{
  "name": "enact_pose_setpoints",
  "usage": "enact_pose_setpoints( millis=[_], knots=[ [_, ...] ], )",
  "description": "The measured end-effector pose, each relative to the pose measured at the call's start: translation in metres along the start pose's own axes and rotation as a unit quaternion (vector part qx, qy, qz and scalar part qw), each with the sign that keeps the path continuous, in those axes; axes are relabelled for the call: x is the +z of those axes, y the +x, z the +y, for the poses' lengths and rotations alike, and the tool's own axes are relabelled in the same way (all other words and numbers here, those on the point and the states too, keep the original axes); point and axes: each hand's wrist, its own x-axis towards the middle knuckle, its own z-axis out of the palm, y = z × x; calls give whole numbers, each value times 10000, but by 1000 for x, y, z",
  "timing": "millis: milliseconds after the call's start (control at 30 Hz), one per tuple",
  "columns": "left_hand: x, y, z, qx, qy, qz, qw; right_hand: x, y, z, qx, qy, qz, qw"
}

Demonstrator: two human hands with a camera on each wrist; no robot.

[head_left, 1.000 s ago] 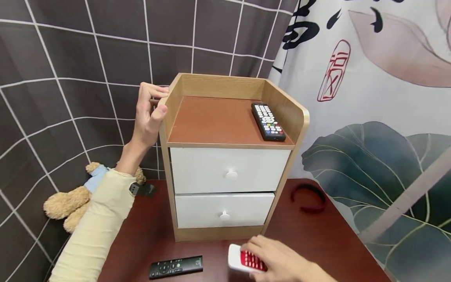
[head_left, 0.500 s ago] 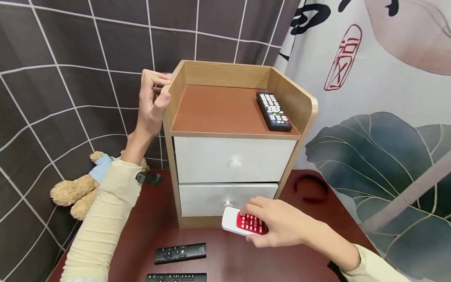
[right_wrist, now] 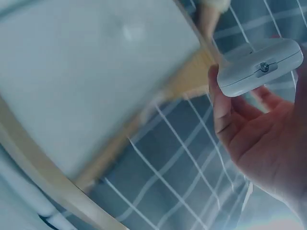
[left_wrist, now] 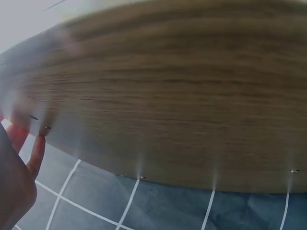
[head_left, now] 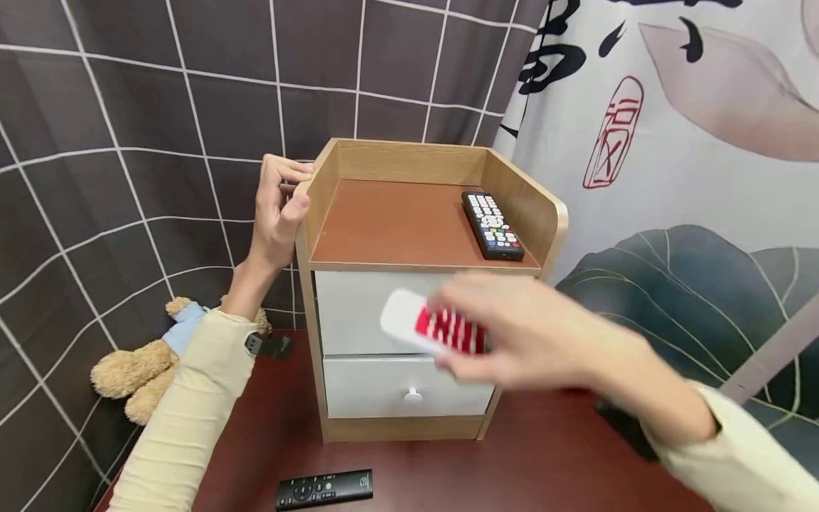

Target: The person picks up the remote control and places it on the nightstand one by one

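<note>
A small wooden cabinet [head_left: 397, 224] with two white drawers stands on the dark red table [head_left: 243, 448]. My left hand [head_left: 271, 217] grips the upper edge of its left side panel, thumb at the front; in the left wrist view, fingers touch the wooden panel [left_wrist: 168, 96]. My right hand [head_left: 531, 331], blurred, holds a white remote control [head_left: 398, 316] with a red key area in front of the upper drawer [head_left: 352, 306]. The right wrist view shows the end of that remote [right_wrist: 259, 69] between thumb and fingers. A black remote [head_left: 491, 225] lies on the cabinet's top, along the right side panel.
Another black remote [head_left: 324, 489] lies on the table before the cabinet. A teddy bear [head_left: 121, 373] in blue leans at the left behind my sleeve. A dark checked curtain [head_left: 224, 107] hangs behind, and a printed one [head_left: 704, 178] at the right.
My right hand has lifted the white and red remote from the table, up to the height of the upper drawer. My left hand keeps its hold on the cabinet.
</note>
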Motion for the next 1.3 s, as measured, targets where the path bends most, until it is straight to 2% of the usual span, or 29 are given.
enact_pose_setpoints(
  millis=[133,233,333,433,567,667,767,1000,1133,1300],
  knots=[
    [0,7,0,112,-94,54,9999,-38,42,12,1053,123,-59,9944],
    [0,11,-1,75,-151,79,9998,-49,78,26,1819,-89,-294,9828],
    [1,10,-2,-7,-187,126,9997,-47,108,42,2386,-488,-734,9671],
    [1,5,-3,-46,-140,136,9998,-39,129,56,2880,-734,-1247,9466],
    [2,-1,-3,-87,-135,182,9997,-30,142,65,3516,-762,-1646,9184],
    [3,-1,-1,-123,-175,187,9996,-27,145,67,3847,-751,-1680,9045],
    [3,-3,3,-166,-167,124,9996,-22,146,67,4011,-756,-1661,8977],
    [0,-13,5,-179,-98,71,9998,-8,143,73,3933,-796,-1653,9009],
    [6,-8,3,-134,-114,-65,9998,-9,134,81,4094,-818,-1547,8954],
    [0,-4,4,-127,14,-29,9999,-8,138,86,4006,-767,-1502,9006]
  ],
)
